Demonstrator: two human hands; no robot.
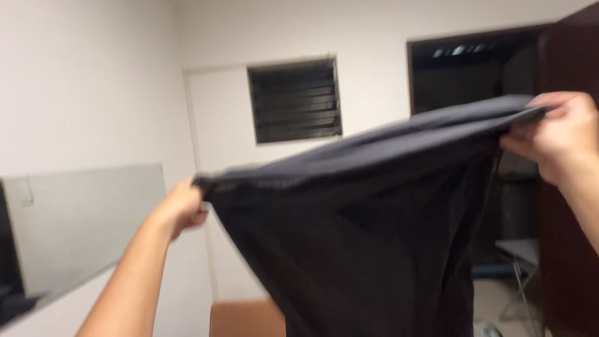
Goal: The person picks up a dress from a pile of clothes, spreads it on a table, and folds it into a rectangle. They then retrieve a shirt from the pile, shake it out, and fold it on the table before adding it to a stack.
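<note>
the right hand (561, 134) is nearest, high at the right edge of the view, its fingers pinched shut on one end of the top hem of a dark grey garment (368, 231). the left hand (182, 206) is lower and further out at the end of a stretched forearm, closed on the other end of the same hem. the two hands are well apart, so the hem runs taut between them and slopes up from left to right. the garment hangs in the air below that line, filling the middle of the view; its cloth falls in loose folds and runs off the bottom edge. it is blurred, so i cannot tell just what kind of garment it is.

behind the left forearm a pale grey panel (87, 224) leans along the left wall. low in the middle, just beside the hanging cloth, shows the top of a brown board or box (243, 318). on the far white wall sits a dark louvred vent (294, 100) set in a pale door-shaped panel. to the right is an open dark doorway (465, 68), with a dark brown door (571, 56) at the right edge, and through it a pale folding stand (521, 256) on a light floor.
</note>
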